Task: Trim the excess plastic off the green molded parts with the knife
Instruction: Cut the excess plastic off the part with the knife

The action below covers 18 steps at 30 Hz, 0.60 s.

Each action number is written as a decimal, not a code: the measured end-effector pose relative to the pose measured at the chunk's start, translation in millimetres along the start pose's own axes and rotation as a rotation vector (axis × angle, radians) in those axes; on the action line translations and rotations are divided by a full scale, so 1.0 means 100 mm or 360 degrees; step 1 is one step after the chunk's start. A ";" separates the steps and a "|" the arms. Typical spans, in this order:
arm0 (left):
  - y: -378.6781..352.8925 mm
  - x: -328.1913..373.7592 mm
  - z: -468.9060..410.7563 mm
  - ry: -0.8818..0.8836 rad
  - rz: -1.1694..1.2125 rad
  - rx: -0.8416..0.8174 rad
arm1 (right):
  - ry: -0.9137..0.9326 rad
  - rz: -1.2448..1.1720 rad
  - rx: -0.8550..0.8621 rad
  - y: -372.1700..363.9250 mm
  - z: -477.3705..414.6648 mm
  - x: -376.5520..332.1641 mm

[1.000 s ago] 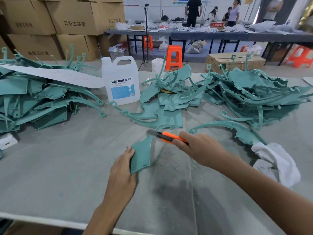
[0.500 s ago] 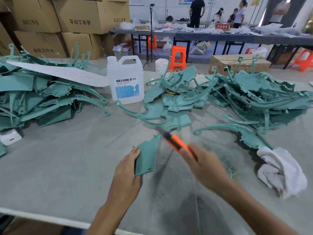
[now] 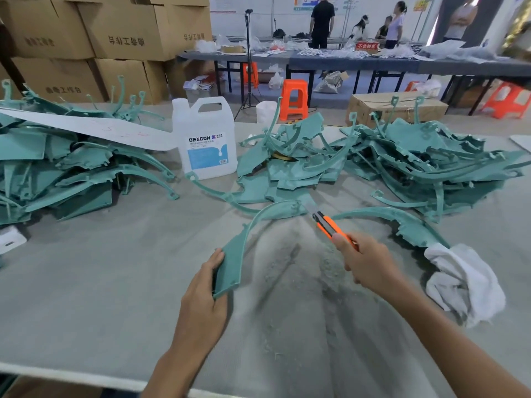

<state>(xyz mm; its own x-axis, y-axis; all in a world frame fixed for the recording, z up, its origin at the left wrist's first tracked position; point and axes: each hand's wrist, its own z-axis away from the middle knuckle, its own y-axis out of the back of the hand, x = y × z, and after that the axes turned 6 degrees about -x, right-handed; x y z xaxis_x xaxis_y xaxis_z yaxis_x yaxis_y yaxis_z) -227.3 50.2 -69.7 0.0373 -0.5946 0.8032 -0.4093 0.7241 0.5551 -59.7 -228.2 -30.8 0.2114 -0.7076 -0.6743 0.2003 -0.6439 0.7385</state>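
The green molded part stands on edge in your left hand, whose fingers and thumb are curled round its flat near end. From there its thin arm arcs up and away to the right, above the table. Your right hand is wrapped tight round the orange knife. The blade points at the far end of that arm, though you cannot tell whether it touches. Between your hands the table is dusted with pale shavings. Just right of the knife lies a loose curved part, its near end beside a crumpled white rag. Farther out sit three heaps of green parts: left, middle and right. A white DEXCON jug stands upright between the left and middle heaps, and a long white sheet lies across the left one. Cardboard boxes are stacked behind.
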 end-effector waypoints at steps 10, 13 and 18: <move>-0.02 -0.04 -0.01 0.0095 0.0069 -0.0012 | -0.0161 0.0300 0.0109 0.21 0.52 0.36; -0.01 -0.03 -0.01 0.0097 0.0084 -0.0023 | -0.0180 0.0438 0.0100 0.30 0.58 0.42; 0.00 -0.06 -0.02 0.0092 0.0051 0.0005 | 0.0116 0.0829 0.0445 0.50 0.60 0.62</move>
<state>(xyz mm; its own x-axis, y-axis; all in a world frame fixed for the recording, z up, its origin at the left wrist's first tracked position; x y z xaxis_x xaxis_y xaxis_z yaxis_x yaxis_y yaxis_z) -225.8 54.1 -73.9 0.0765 -0.5498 0.8318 -0.4138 0.7415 0.5281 -94.3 -322.2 -35.5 0.2815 -0.9354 -0.2142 -0.2048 -0.2767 0.9389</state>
